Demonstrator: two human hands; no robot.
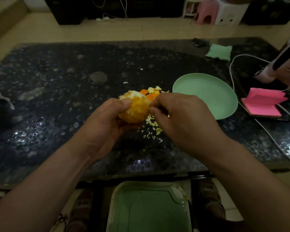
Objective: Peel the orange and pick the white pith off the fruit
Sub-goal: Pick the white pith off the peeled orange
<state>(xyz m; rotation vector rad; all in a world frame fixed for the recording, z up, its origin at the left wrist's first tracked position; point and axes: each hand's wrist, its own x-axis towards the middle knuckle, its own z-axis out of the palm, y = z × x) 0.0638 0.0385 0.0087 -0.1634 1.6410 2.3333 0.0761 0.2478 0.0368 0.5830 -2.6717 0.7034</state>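
Above the middle of the table [57, 77], the left hand [105, 124] cups the mostly peeled orange [134, 109], thumb over its top. The right hand [182, 118] sits just to its right, grip pinched against the fruit's right edge; what it holds is hidden.

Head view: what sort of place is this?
Probably a home living room, not a lab. A low dark table stands on a tiled floor, a pink stool sits by dark cabinets at the far wall, and a green bin is at the person's feet.
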